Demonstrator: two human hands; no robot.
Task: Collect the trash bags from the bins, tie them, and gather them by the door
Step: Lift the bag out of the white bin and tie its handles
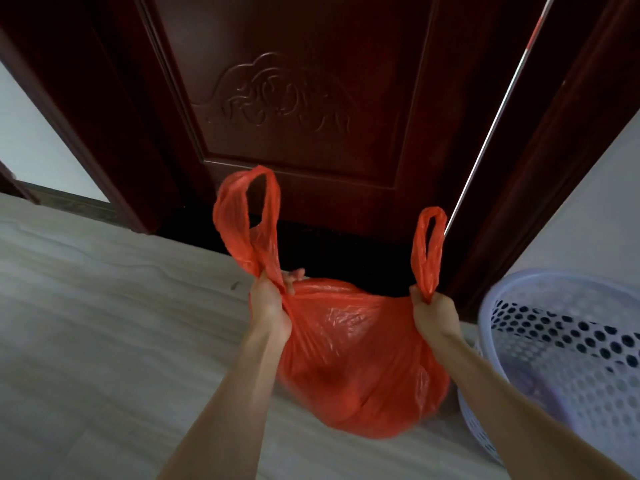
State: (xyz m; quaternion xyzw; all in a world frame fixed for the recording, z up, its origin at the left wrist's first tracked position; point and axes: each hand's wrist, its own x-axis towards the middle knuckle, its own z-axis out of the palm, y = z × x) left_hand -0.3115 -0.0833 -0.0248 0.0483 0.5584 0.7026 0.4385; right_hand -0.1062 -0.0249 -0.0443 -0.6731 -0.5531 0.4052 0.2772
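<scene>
Tying step. Left hand [268, 303] and right hand [429, 308] each grip one handle of the red trash bag [349, 355], frame centre, before the door [311, 98]. Next: cross handles, knot.

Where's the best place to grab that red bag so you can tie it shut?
By its two handle loops, from above. The red bag bulges full and low on the floor, while its loops stick up at each side. The left hand grips the base of the left loop, the right hand the right loop. Gripped there, the loops stay free to knot.
</scene>
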